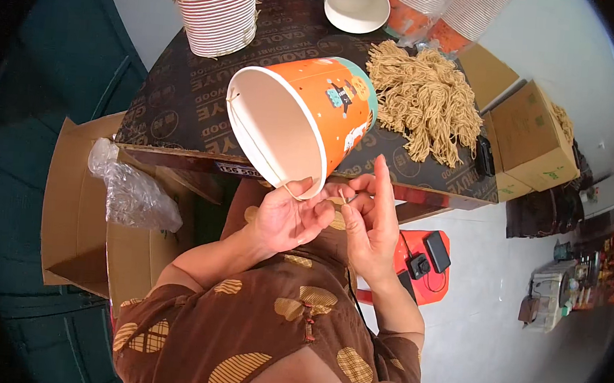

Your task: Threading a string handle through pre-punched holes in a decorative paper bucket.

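Note:
An orange paper bucket point(322, 103) with cartoon prints and a white rim lies tilted at the table's near edge, its mouth turned toward me. A thin tan cord point(264, 156) passes through the rim at the upper left and runs down across the mouth to the lower rim. My left hand point(284, 215) grips that lower rim, thumb on the cord. Just to the right, my right hand point(374, 228) pinches the cord's short end between thumb and fingers, its index finger pointing up. Exactly how the cord passes at the lower rim is hidden by my fingers.
On the dark printed table point(176, 122) are a heap of tan cords point(427, 100), a tall stack of white-rimmed buckets point(216, 11) and a single bucket point(357, 8). Cardboard boxes point(531, 139) stand at right. An open carton point(79, 197) with clear plastic point(139, 194) stands at left; a red stool point(432, 278) holds black devices.

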A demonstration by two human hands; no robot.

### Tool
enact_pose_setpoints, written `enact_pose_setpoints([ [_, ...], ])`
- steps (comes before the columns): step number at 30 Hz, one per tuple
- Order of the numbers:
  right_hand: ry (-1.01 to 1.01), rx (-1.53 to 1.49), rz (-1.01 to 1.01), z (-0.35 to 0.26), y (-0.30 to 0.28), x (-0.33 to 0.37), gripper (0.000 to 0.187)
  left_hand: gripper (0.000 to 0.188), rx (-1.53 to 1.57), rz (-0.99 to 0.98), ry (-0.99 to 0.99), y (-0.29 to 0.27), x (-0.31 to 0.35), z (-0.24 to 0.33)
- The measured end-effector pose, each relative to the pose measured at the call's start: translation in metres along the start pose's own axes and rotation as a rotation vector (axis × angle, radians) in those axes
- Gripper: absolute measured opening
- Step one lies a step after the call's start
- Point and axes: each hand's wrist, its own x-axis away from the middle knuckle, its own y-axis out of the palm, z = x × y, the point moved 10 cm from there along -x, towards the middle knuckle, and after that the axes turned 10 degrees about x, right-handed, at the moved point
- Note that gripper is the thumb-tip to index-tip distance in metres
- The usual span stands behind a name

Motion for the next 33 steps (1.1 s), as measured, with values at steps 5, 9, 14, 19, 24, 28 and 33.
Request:
enact_pose_setpoints([
  [5, -0.028, 0.012, -0.024, 0.005, 0.004, 0.000, 0.075, 0.048, 0.021, 0.046, 0.009, -0.006, 0.000, 0.001],
  [9, 0.058, 0.051, -0.081, 0.007, 0.003, 0.002, 0.074, 0.045, 0.020, -0.014, 0.033, -0.008, 0.002, 0.004],
  [14, 0.097, 0.154, -0.087, 0.017, -0.003, 0.005, 0.037, 0.042, 0.039, -0.035, 0.030, -0.007, 0.000, 0.003],
  [19, -0.026, 0.242, -0.065, 0.002, -0.005, 0.003, 0.008, 0.040, 0.018, -0.015, 0.030, -0.013, 0.000, 0.003],
  [24, -0.017, 0.199, 0.033, -0.004, -0.013, 0.001, 0.008, 0.041, -0.042, 0.113, 0.035, -0.022, 0.002, 0.006],
  [28, -0.048, 0.160, 0.143, -0.013, -0.021, 0.000, 0.010, 0.042, -0.016, 0.148, 0.030, -0.017, 0.002, 0.004],
  [33, -0.235, 0.266, 0.250, -0.034, -0.023, -0.002, 0.013, 0.043, -0.036, 0.030, -0.053, -0.012, 0.001, -0.004],
])
